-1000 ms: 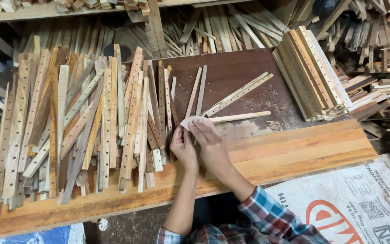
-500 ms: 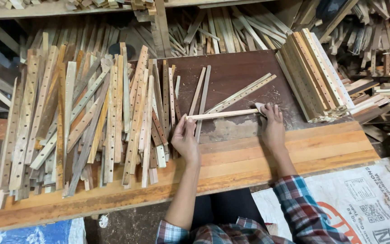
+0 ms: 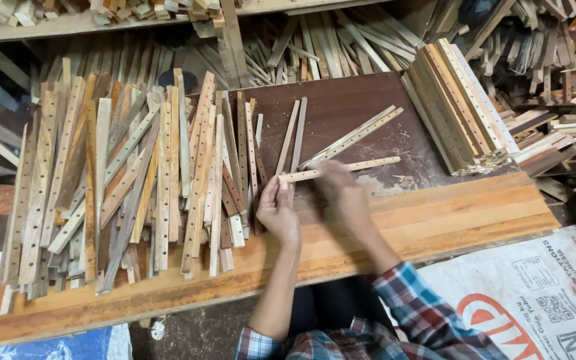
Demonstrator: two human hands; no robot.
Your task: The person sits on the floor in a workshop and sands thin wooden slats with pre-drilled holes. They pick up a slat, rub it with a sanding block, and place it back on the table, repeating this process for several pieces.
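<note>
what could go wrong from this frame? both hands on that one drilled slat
1. The left hand pinches only the very end of the drilled slat; its far end lies unsupported by any grip and could swing into the two loose slats beside it.
2. The right hand looks motion-blurred on raw wood, so splinters seem possible.
3. The loose slat pile lies close to the left hand; a nudge might shift it.

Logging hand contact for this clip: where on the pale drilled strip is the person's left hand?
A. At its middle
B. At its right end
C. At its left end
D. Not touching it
C. The left hand pinches the left end of the pale drilled strip, which lies nearly level over the dark board; the right hand covers it just right of that, and its right end lies free.
</note>
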